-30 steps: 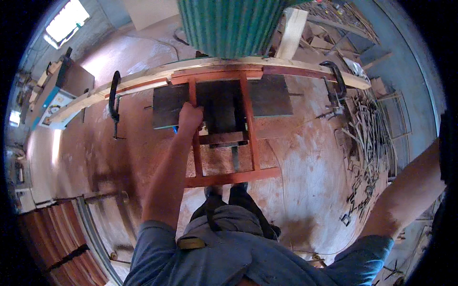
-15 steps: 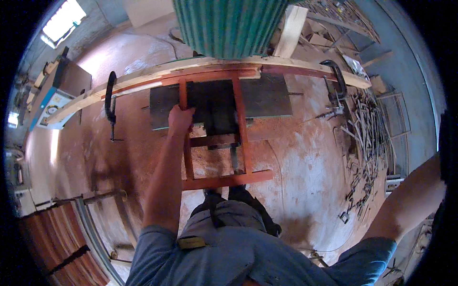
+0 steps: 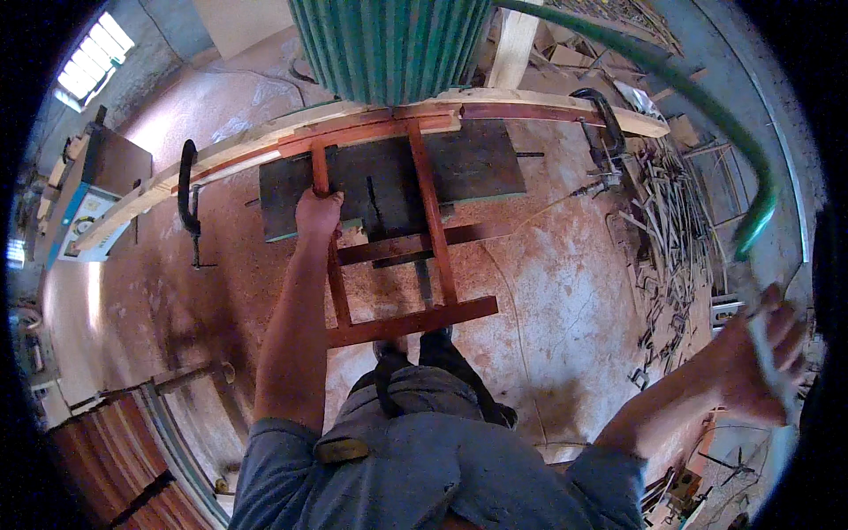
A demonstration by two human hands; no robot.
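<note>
My left hand [image 3: 318,214] is closed around the left bar of a reddish-brown wooden frame [image 3: 433,221]. The frame has two long bars, a crosspiece low down and a wider rail at its near end. Its far end meets a long pale wooden beam [image 3: 231,141] with reddish strips along it. Out at the far right, my right hand [image 3: 746,375] is raised and somewhat blurred, its fingers curled around a light, smeared length that appears to continue a green hose [image 3: 698,88]. That hose arcs down from the top.
Black clamps grip the beam at the left [image 3: 187,190] and right [image 3: 609,124]. Beneath the frame is a dark board [image 3: 481,168]. A green ribbed piece [image 3: 389,53] hangs over the beam. Scrap sticks [image 3: 667,230] pile up at right; reddish boards [image 3: 106,459] lie lower left.
My right hand has come into view at the right, and the green hose now arcs across the upper right. My left hand keeps its grip on the frame. The whole view has shifted slightly.
</note>
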